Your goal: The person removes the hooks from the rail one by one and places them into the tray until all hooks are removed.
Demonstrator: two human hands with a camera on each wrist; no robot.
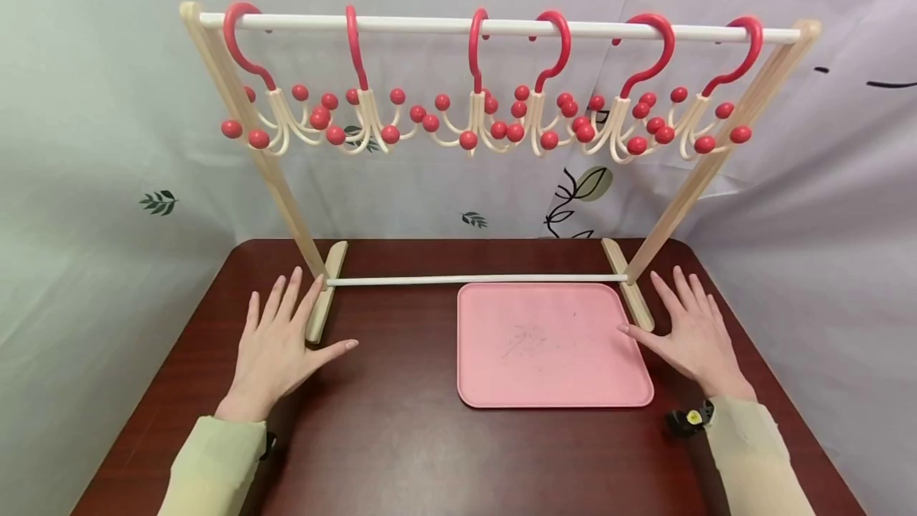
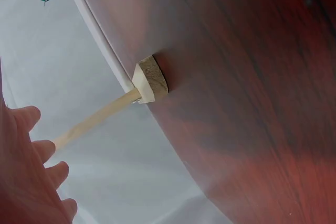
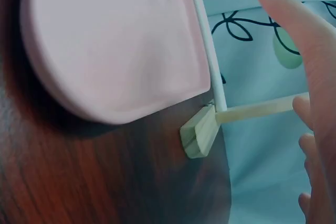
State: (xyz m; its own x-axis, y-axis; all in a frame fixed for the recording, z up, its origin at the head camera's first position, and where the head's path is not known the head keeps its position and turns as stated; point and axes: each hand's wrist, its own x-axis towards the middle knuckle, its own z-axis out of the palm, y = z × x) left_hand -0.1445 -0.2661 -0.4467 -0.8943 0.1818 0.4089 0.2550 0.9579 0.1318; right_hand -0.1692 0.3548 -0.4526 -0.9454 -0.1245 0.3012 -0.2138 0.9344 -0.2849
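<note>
My left hand [image 1: 275, 349] is spread with straight fingers at the left foot [image 1: 326, 293] of a wooden rack, holding nothing. On the other side my right hand [image 1: 695, 337] is spread too, its thumb overlapping the right edge of a pink tray [image 1: 555, 345] in the head view. Several wooden hangers with red hooks [image 1: 561, 46] and red ball tips hang along the rack's white top rod [image 1: 423, 25]. In the left wrist view, fingertips [image 2: 58, 174] show beside a wooden post [image 2: 97, 121]. The right wrist view has the fingers [image 3: 294, 19] near the rack's right foot [image 3: 200, 132].
A dark red-brown table [image 1: 401, 452] carries the rack and tray. The rack's thin white lower rod [image 1: 401, 280] runs just behind the tray. Pale patterned cloth [image 1: 401, 205] hangs behind and along both sides. A black strap [image 1: 688, 420] sits at the right wrist.
</note>
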